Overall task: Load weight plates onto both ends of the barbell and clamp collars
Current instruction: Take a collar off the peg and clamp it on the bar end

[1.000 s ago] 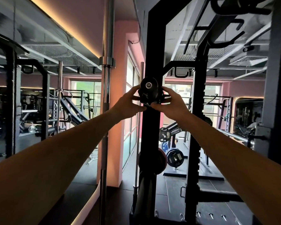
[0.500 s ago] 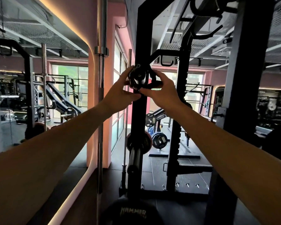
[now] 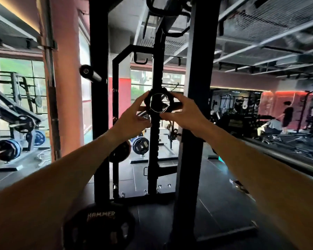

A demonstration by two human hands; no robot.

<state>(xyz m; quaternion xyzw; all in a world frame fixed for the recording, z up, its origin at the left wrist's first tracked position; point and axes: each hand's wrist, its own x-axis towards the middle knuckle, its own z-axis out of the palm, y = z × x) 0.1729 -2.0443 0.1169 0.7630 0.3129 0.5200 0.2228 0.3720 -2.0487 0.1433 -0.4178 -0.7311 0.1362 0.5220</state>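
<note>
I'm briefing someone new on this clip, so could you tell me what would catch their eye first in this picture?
Dead centre, both hands hold a black ring-shaped collar out in the air: the left hand grips its left side, the right hand its right. Up and to the left, a bare bar end pokes out past the black rack post. At the bottom edge lies a dark plate marked HAMMER.

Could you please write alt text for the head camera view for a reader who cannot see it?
Both hands, left hand and right hand, hold a black ring-shaped collar out in front of a black rack in a gym. A bare barbell end sticks out at the upper left, and a weight plate sits low in view.
</note>
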